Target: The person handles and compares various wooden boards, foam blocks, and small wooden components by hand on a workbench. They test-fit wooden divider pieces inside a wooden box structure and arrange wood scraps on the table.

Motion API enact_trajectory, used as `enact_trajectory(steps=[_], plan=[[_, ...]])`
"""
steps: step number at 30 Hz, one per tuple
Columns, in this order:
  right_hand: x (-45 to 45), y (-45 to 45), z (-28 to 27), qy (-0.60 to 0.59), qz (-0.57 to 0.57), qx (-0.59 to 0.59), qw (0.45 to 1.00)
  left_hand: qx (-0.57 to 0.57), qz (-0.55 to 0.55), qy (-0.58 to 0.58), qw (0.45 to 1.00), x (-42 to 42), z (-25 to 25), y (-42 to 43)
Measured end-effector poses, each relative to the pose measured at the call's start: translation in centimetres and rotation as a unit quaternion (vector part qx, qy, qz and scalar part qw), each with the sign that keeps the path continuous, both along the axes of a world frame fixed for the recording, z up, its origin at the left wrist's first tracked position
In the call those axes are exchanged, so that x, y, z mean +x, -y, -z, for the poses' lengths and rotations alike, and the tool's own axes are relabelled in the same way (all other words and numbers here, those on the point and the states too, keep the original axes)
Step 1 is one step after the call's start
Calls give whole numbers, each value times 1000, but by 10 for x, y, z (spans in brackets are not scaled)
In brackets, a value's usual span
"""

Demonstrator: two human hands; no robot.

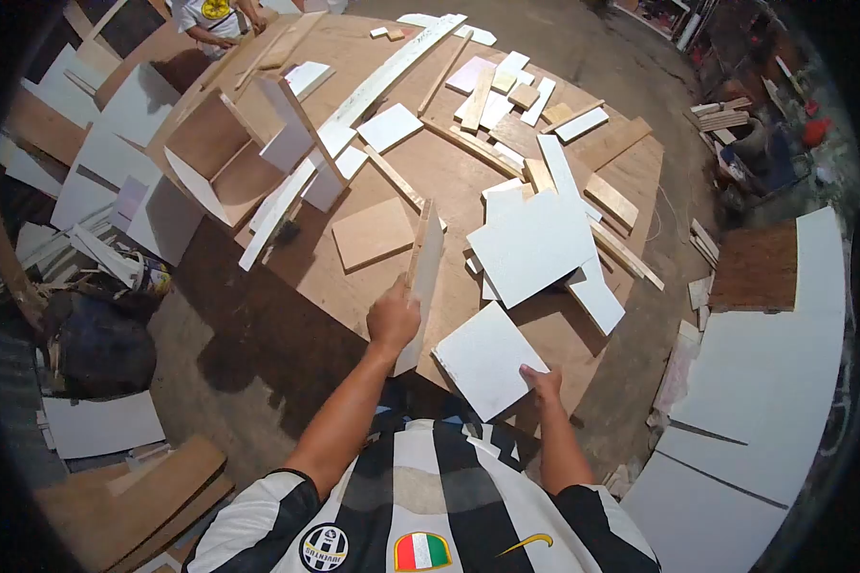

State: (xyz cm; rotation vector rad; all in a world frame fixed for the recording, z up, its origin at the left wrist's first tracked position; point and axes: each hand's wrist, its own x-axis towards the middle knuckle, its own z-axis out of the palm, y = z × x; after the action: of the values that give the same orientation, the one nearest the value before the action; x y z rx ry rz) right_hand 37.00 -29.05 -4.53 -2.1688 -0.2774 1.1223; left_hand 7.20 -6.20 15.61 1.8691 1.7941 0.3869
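My left hand (393, 316) is closed around the edge of a wooden board (424, 267), which stands on its narrow side near the table's front edge. In my right hand (542, 381) is the corner of a square white panel (487, 359), thumb on top and the other fingers hidden beneath. The panel lies tilted at the front of the table, close to my body. Just beyond it rests a larger white panel (533, 246) on a pile of offcuts. A square of bare plywood (374, 234) lies flat left of the upright board.
The wooden table (306, 277) carries many strips and offcuts. An open box-like assembly (222, 162) stands at its left. Another person (215, 24) works at the far left end. White sheets (755, 372) lie along the right, and more panels (115, 177) lean at the left.
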Motion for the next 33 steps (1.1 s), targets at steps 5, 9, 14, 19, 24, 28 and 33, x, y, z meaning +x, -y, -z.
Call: enact_trajectory(steps=[5, 9, 14, 19, 24, 28, 33], plan=[[-35, 2, -18, -157, 182, 163, 957, 51, -8, 12, 999, -2, 2, -7], [-44, -24, -74, -72, 249, 222, 940, 68, 16, 64, 995, -1, 5, -16], [9, -77, -150, -8, -61, 301, 951, -123, -15, 333, 935, -15, 62, -28], [-26, -183, -240, -28, -323, 279, 904, -282, -28, 475, 833, -18, 33, -22], [-87, -268, -256, 41, -522, 223, 822, -308, 85, 427, 846, -14, 63, -15], [-102, -304, -258, -23, -599, 195, 777, -319, 93, 434, 838, -13, 31, -12], [-108, -344, -220, -1, -610, 177, 772, -343, 53, 398, 849, -20, 20, -11]])
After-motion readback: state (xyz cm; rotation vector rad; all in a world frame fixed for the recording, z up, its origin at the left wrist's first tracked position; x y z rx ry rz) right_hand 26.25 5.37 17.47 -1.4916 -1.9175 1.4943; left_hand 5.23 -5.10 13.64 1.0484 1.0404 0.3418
